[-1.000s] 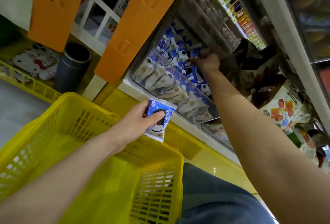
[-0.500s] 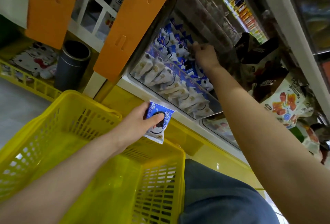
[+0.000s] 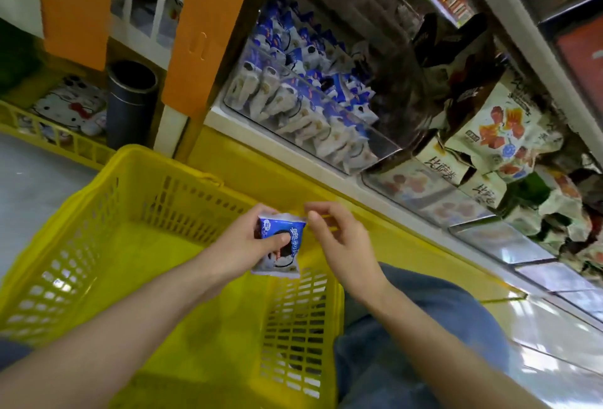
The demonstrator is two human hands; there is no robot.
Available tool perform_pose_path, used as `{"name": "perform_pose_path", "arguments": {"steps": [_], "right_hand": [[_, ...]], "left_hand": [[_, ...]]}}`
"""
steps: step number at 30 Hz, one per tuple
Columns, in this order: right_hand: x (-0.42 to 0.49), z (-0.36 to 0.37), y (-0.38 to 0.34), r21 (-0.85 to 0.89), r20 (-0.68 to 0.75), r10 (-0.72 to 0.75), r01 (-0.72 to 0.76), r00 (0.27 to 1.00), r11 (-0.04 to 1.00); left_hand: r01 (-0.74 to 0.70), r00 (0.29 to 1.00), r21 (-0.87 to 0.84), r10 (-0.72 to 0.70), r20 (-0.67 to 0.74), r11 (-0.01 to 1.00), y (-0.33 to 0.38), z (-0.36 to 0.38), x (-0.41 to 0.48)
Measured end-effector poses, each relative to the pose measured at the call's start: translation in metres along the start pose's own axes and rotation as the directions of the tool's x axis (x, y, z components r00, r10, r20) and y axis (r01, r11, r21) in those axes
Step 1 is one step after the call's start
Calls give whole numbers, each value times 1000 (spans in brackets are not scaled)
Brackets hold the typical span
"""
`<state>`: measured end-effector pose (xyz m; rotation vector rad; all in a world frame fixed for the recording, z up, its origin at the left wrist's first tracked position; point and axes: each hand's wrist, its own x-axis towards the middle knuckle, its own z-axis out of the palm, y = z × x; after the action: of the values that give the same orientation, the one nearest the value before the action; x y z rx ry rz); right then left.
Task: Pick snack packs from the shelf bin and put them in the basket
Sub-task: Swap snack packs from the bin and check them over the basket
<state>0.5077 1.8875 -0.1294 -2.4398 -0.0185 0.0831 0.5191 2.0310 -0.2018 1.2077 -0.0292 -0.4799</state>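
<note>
My left hand (image 3: 241,245) grips a blue and white snack pack (image 3: 287,235) over the yellow basket (image 3: 153,163), thumb across its front. My right hand (image 3: 342,245) hovers just right of the pack with loosely curled fingers. Its thumb tip is at the pack's upper right corner, and nothing shows in that hand. Up on the shelf, the clear shelf bin (image 3: 375,137) holds several more blue and white packs (image 3: 303,82). What lies on the basket floor is mostly hidden by my arms.
Other snack bags (image 3: 499,128) and boxes fill the shelf to the right of the bin. An orange upright (image 3: 202,36) and a dark cylindrical can (image 3: 130,101) stand left of the bin. My knee in jeans (image 3: 408,327) is beside the basket's right wall.
My right hand has left the shelf bin and come down beside the pack. My left hand has lowered the pack further over the basket.
</note>
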Motion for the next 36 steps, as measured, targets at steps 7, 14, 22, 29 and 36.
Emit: {"name": "perform_pose_path", "arguments": {"steps": [7, 14, 22, 29, 36], "right_hand": [[-22, 19, 22, 282, 72, 149, -163, 986, 945], [-24, 31, 32, 352, 45, 171, -176, 984, 919], [-26, 37, 33, 179, 40, -34, 26, 999, 984], [-20, 37, 35, 167, -106, 0, 17, 994, 986], [-9, 25, 33, 687, 91, 401, -349, 912, 638]], "left_hand": [[-54, 998, 162, 60, -30, 985, -15, 11, -23], [45, 991, 23, -42, -129, 999, -15, 15, -26], [72, 978, 140, -42, -205, 988, -18, 12, -21], [137, 977, 31, -130, -169, 990, -16, 13, -16], [41, 956, -59, -56, -289, 997, -17, 9, -13]]}}
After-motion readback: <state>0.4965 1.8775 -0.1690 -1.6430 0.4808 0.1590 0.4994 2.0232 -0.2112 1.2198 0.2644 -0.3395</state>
